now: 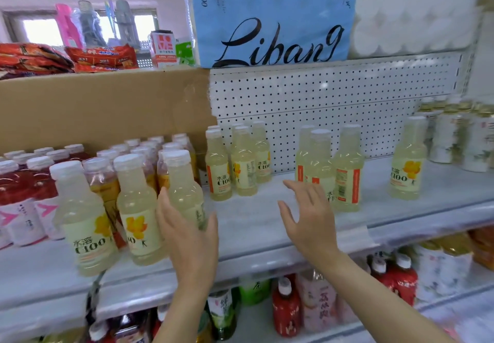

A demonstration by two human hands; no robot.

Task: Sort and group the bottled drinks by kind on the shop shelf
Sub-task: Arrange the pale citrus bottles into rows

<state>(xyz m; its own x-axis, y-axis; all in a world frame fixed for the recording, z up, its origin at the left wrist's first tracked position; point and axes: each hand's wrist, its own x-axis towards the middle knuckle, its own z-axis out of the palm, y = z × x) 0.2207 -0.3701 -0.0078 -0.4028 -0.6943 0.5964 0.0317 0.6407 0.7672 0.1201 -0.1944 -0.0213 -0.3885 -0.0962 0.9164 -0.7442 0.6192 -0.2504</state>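
Pale yellow C100 lemon bottles stand in clusters on the white shelf. My left hand grips one lemon bottle at the front, beside two more lemon bottles to its left. My right hand hovers open with spread fingers just in front of a group of three lemon bottles. Another lemon group stands at the back middle, and a single lemon bottle stands to the right. Red drink bottles and orange-tinted bottles fill the left.
A cardboard box lines the back left, with perforated white panel to its right. White-labelled tea bottles stand far right. A blue tissue pack sits on top. Mixed bottles fill the shelf below.
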